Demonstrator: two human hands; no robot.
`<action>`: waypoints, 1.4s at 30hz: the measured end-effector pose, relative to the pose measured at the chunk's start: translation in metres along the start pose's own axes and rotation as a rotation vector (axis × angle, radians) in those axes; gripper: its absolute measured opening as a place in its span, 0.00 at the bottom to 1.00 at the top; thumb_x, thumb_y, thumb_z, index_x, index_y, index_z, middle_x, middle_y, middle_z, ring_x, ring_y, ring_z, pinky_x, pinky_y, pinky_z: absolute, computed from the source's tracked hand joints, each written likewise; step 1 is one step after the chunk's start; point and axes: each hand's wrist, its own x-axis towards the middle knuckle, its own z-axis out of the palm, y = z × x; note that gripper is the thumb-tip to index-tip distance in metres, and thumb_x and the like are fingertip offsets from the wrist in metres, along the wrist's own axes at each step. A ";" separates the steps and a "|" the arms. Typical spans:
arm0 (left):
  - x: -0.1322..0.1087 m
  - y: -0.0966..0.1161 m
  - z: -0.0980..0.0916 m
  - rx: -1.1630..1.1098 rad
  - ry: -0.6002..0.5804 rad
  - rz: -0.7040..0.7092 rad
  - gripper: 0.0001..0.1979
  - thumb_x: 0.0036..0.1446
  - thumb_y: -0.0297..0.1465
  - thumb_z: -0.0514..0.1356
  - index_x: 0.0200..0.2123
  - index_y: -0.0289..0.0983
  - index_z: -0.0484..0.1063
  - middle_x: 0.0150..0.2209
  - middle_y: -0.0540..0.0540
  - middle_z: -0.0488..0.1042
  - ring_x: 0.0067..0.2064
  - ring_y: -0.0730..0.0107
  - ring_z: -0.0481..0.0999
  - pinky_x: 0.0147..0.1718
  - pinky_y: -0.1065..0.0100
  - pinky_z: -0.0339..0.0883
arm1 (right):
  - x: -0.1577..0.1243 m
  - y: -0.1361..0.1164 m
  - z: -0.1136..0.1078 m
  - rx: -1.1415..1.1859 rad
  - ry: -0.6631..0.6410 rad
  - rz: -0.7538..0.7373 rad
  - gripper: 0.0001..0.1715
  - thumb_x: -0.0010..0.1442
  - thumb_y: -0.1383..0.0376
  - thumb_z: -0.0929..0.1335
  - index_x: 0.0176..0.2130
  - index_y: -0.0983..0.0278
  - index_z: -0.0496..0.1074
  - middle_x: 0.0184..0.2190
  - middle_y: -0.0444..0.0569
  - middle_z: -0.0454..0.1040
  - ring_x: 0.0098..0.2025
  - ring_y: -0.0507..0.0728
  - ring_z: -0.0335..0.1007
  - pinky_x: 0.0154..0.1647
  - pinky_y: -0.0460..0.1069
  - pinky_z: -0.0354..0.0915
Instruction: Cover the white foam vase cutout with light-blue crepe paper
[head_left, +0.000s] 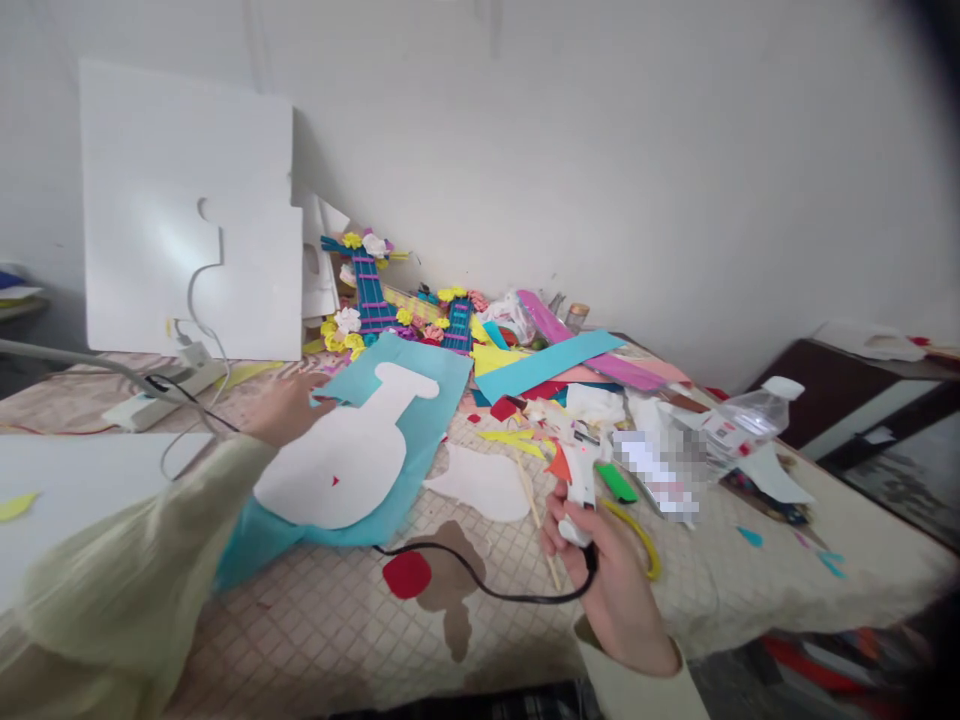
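Observation:
My right hand [600,560] is closed round a white glue gun [579,485], held above the table's front part with its nozzle pointing away from me. A black cord runs from the grip's base to the left. My left hand [289,408] reaches over the left side of a light blue sheet [442,375], fingers stretched out near its edge. I cannot tell whether the fingertips touch it. On that sheet lies a white guitar-shaped cutout [330,470], with a small red scrap [335,481] on its body. Another white cut piece [480,482] lies between the sheet and my right hand.
A large white board [135,200] leans on the wall behind a power strip [161,400]. Decorated blue guitar-like crafts [369,290] stand at the back. Coloured strips [551,365], a plastic bottle [750,420], a wooden stick [536,515] and a red round piece [407,575] lie about.

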 end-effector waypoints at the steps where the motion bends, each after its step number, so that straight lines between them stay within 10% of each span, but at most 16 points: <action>1: -0.005 0.014 0.001 -0.015 -0.122 0.008 0.19 0.35 0.45 0.65 0.28 0.37 0.74 0.25 0.47 0.76 0.25 0.68 0.73 0.22 0.72 0.66 | -0.002 0.001 0.000 0.003 0.000 0.013 0.08 0.46 0.64 0.69 0.30 0.64 0.70 0.24 0.42 0.62 0.22 0.48 0.54 0.23 0.46 0.56; 6: -0.021 0.099 0.014 -0.205 -0.600 0.000 0.14 0.51 0.41 0.57 0.37 0.41 0.73 0.32 0.49 0.75 0.31 0.73 0.74 0.29 0.75 0.69 | -0.008 0.007 0.005 0.039 -0.030 0.070 0.08 0.46 0.64 0.69 0.29 0.64 0.70 0.22 0.41 0.60 0.22 0.48 0.53 0.23 0.46 0.56; 13: -0.014 0.151 0.041 -0.361 -0.562 -0.050 0.11 0.49 0.38 0.58 0.31 0.37 0.74 0.25 0.50 0.68 0.26 0.75 0.66 0.26 0.72 0.63 | -0.019 0.010 0.009 0.060 -0.070 0.103 0.10 0.46 0.61 0.69 0.31 0.63 0.69 0.23 0.41 0.61 0.22 0.48 0.54 0.25 0.46 0.56; 21: -0.013 0.133 0.061 -0.261 -0.663 -0.110 0.13 0.49 0.39 0.56 0.28 0.35 0.72 0.24 0.50 0.70 0.26 0.73 0.66 0.26 0.72 0.60 | -0.018 0.008 -0.001 0.271 0.019 0.038 0.16 0.53 0.54 0.63 0.28 0.63 0.69 0.20 0.41 0.56 0.19 0.48 0.50 0.20 0.45 0.55; 27: 0.005 0.104 0.112 -0.045 -0.802 -0.123 0.11 0.48 0.37 0.59 0.28 0.34 0.73 0.25 0.49 0.71 0.31 0.68 0.70 0.31 0.69 0.63 | -0.033 0.008 -0.010 0.355 0.099 -0.018 0.16 0.54 0.55 0.61 0.28 0.62 0.70 0.20 0.42 0.56 0.21 0.49 0.53 0.22 0.45 0.57; 35: 0.022 0.084 0.202 0.157 -0.977 -0.130 0.14 0.57 0.35 0.54 0.45 0.34 0.65 0.45 0.44 0.67 0.43 0.64 0.70 0.39 0.60 0.67 | -0.038 0.015 -0.032 0.374 -0.036 -0.068 0.17 0.53 0.52 0.60 0.29 0.61 0.69 0.18 0.43 0.57 0.18 0.49 0.53 0.19 0.47 0.55; 42: 0.026 0.084 0.223 0.302 -0.910 -0.072 0.16 0.57 0.34 0.54 0.47 0.34 0.63 0.46 0.42 0.66 0.44 0.64 0.69 0.41 0.57 0.66 | -0.033 0.017 -0.045 0.318 -0.164 -0.145 0.18 0.51 0.50 0.62 0.30 0.60 0.69 0.19 0.43 0.59 0.18 0.50 0.55 0.18 0.47 0.56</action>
